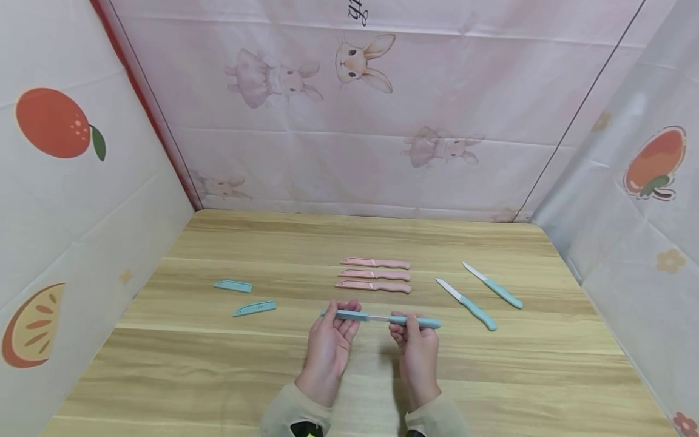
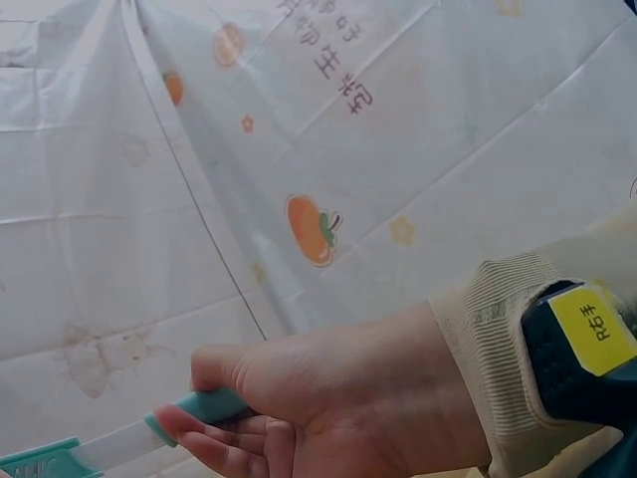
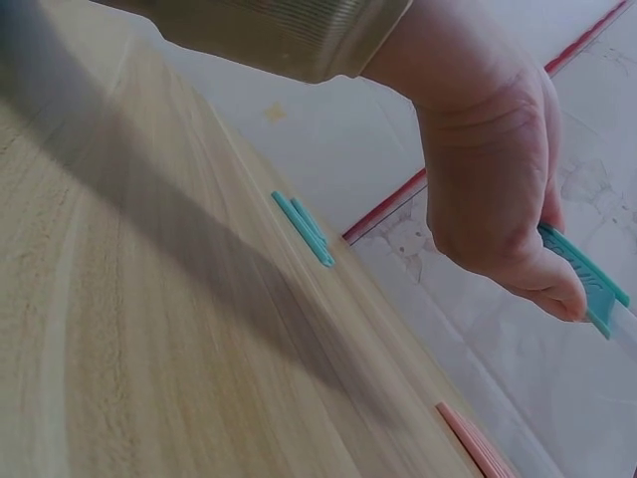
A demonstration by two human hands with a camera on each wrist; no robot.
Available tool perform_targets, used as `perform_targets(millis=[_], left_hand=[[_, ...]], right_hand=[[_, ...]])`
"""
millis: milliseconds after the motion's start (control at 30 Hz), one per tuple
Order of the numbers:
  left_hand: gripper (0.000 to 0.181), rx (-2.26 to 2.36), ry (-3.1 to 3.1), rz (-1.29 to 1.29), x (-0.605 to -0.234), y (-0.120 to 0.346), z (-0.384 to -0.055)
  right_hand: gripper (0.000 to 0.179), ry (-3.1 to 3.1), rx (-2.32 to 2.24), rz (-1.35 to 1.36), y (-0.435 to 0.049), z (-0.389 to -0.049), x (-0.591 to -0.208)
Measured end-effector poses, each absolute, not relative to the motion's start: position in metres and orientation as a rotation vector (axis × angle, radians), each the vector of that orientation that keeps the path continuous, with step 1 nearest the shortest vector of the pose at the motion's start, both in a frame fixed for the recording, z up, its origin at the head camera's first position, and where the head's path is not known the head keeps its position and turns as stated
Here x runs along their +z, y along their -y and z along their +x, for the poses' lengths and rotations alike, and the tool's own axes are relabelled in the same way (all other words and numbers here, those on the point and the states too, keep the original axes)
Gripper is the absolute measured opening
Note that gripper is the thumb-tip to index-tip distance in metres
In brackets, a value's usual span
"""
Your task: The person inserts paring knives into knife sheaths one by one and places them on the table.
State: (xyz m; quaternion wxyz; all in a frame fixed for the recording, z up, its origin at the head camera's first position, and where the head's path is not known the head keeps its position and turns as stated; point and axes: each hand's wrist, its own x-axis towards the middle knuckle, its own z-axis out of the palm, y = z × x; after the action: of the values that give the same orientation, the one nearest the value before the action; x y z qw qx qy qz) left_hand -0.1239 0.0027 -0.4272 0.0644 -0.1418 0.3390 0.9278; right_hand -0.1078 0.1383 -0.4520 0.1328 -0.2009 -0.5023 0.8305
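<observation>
Above the table my left hand (image 1: pixel 327 347) pinches a turquoise blade sheath (image 1: pixel 351 315) between thumb and fingers. My right hand (image 1: pixel 420 358) grips the turquoise handle of a paring knife (image 1: pixel 430 323), its thumb along the top. A stretch of bare blade shows between sheath and handle; the tip is inside the sheath. The left wrist view catches the right hand round the knife handle (image 2: pixel 214 404), with the sheath's end (image 2: pixel 50 460) at the lower left. In the right wrist view the left hand (image 3: pixel 498 189) holds the sheath (image 3: pixel 587 279).
Two unsheathed turquoise knives (image 1: pixel 466 304) (image 1: pixel 493 285) lie to the right. Two loose turquoise sheaths (image 1: pixel 233 285) (image 1: pixel 255 308) lie to the left. Beyond the hands, three pink sheathed knives (image 1: pixel 374 275) form a row on the wooden table (image 1: pixel 218 364). Printed cloth walls (image 1: pixel 349 176) enclose it.
</observation>
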Motion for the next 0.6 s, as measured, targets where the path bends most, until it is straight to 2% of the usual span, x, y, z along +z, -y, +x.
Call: perform_targets(millis=[600], left_hand=[[0.023,2.799,-1.023,-0.429,-0.4285,-0.0051,-0.1222]], right_hand=[[0.019,1.432,2.428,-0.588,-0.1378,-0.1071,-0.4534]])
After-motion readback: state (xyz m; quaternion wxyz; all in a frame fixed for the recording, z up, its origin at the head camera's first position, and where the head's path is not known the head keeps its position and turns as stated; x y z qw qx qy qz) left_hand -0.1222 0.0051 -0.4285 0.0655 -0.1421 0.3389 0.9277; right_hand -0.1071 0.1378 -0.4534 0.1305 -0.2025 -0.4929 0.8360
